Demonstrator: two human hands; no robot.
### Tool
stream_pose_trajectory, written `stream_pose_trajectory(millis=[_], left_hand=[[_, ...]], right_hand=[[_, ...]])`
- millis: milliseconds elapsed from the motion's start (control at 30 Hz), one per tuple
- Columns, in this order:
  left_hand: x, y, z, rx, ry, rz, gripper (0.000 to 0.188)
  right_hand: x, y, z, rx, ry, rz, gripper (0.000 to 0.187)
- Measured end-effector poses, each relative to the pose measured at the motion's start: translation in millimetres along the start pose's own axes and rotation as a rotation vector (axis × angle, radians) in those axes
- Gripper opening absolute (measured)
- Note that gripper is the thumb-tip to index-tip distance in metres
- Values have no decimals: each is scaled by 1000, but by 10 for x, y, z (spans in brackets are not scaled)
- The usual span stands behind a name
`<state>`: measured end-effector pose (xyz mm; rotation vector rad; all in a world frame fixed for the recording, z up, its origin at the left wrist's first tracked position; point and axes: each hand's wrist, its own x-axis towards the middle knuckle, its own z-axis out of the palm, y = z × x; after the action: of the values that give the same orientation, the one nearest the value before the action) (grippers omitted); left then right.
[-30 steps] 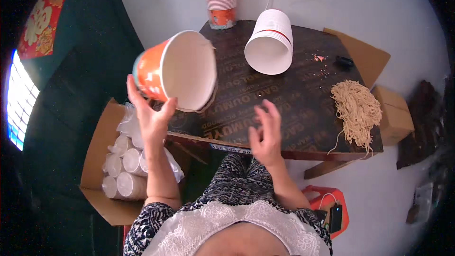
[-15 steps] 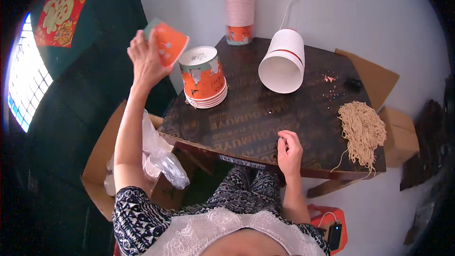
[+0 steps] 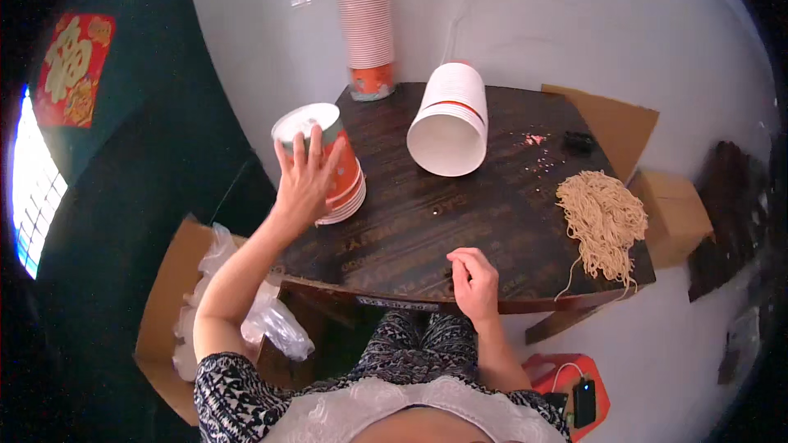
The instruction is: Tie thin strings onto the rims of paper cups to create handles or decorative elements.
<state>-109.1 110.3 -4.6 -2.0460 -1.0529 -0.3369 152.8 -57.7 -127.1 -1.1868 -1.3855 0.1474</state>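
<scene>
- Head view: stack of cups [image 3: 347,166] is set upside down near the table's [image 3: 386,226] left edge; orange walls are topped by a grey-green band, the round white base is turned upward, and several white rims are nested closely at the bottom.
- Left hand [image 3: 304,184] is laid over the near side of this stack with fingers spread wide; whether any contact is made cannot be told, and no wrapped grip is seen.
- Right hand [image 3: 476,283] is loosely curled by the table's front edge; whether anything is enclosed cannot be told.
- White cups [image 3: 450,115] are nested sideways farther right, mouth turned toward the viewer.
</scene>
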Motion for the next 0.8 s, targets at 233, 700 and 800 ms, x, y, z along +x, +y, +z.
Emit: stream_pose_trajectory(millis=[233,700,800], left_hand=[[-36,483,-93,-219,26,-104,107],[392,1402,528,-941,52,-124,75],[739,1564,653,-1334,42,-373,81]], right_hand=[[-51,25,-30,-5,-12,18,7],[581,102,-109,-170,-238,83,23],[1021,272,-142,-386,-198,75,18]])
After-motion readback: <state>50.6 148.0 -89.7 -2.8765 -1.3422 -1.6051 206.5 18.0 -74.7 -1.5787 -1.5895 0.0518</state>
